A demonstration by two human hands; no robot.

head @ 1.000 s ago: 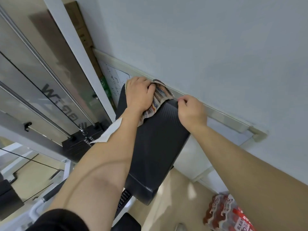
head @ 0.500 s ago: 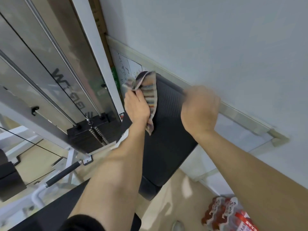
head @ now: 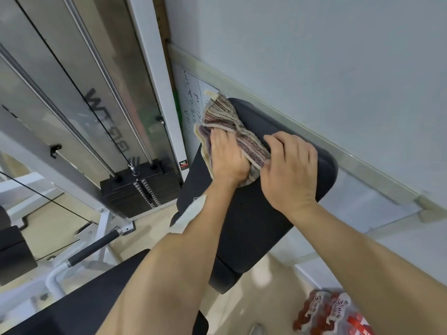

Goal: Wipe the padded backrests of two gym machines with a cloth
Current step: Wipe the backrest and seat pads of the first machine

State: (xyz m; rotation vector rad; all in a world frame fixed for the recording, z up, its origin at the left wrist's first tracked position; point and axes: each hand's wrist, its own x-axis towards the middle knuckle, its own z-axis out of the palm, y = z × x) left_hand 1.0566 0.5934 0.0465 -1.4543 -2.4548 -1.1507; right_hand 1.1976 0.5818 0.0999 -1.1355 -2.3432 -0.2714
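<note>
A black padded backrest [head: 251, 221] tilts up toward the pale wall in the middle of the view. A striped brown and cream cloth [head: 225, 117] lies over its upper left corner. My left hand [head: 228, 155] presses flat on the cloth and grips its lower part. My right hand [head: 290, 170] rests on the pad just to the right, its fingertips pinching the cloth's right edge. A second black pad [head: 79, 303] fills the lower left, partly hidden by my left forearm.
A black weight stack [head: 140, 187] with cable and guide rods stands at the left behind a clear shield. A whiteboard [head: 191, 97] with writing leans on the wall behind the backrest. A shrink-wrapped pack of red-labelled bottles [head: 333, 313] sits on the floor, lower right.
My left hand has spread the cloth over the pad's upper left corner and slid down on it. My right hand has moved left from the pad's top edge to the cloth's right edge.
</note>
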